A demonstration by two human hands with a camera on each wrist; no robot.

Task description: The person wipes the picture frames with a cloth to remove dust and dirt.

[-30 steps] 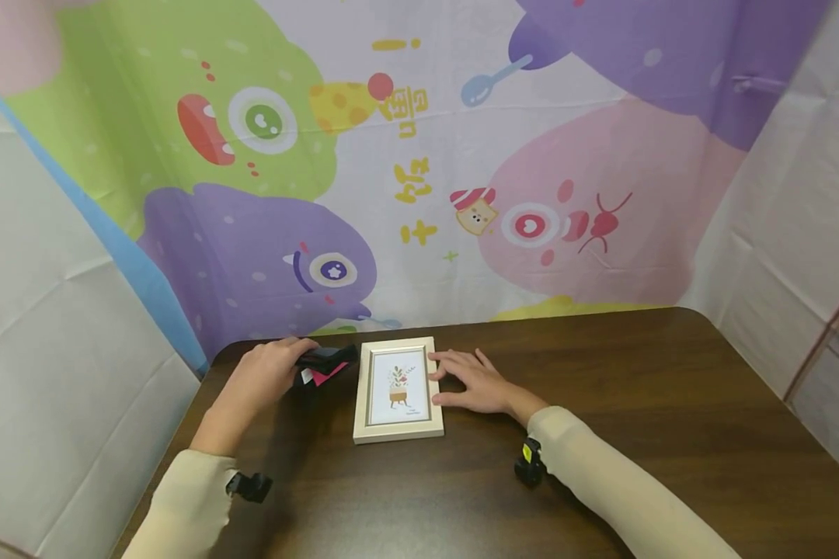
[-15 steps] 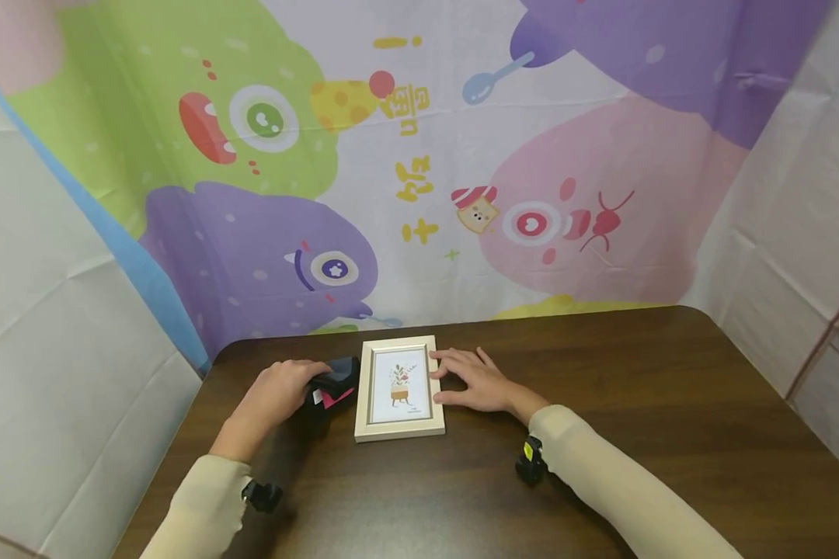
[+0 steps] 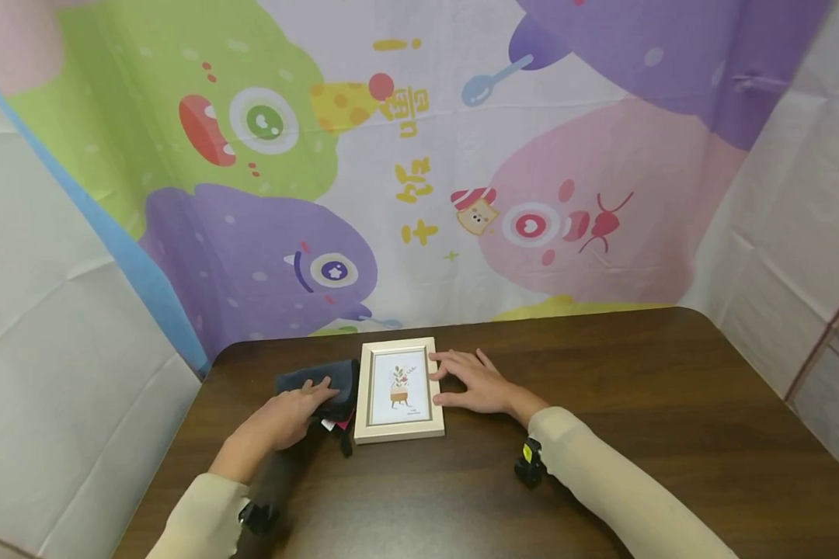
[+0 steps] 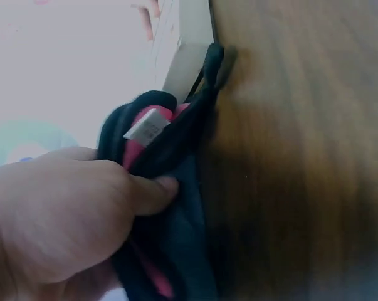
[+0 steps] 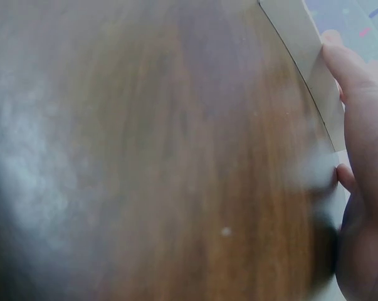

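Note:
A dark blue fabric pouch (image 3: 311, 376) with pink lining lies folded against the left side of a cream picture frame (image 3: 366, 432). My left hand (image 3: 288, 418) grips its near side, fingers spread over the top. In the left wrist view the thumb (image 4: 156, 194) presses along the pouch's side, just below a white label (image 4: 147, 128). A black strap (image 4: 212, 66) sticks out from its end. My right hand (image 3: 477, 382) rests with relaxed fingers and thumb at the frame's right edge, touching it as the right wrist view also shows.
The dark wooden table (image 3: 601, 435) runs back to a cartoon-print curtain (image 3: 419, 287). White cloth panels stand at the left (image 3: 49, 326) and right. A small black camera sits on each wrist.
My left hand has brought the tilted pouch down and toward the frame, where it now lies flatter with its strap pointing forward. The frame and right hand have stayed put.

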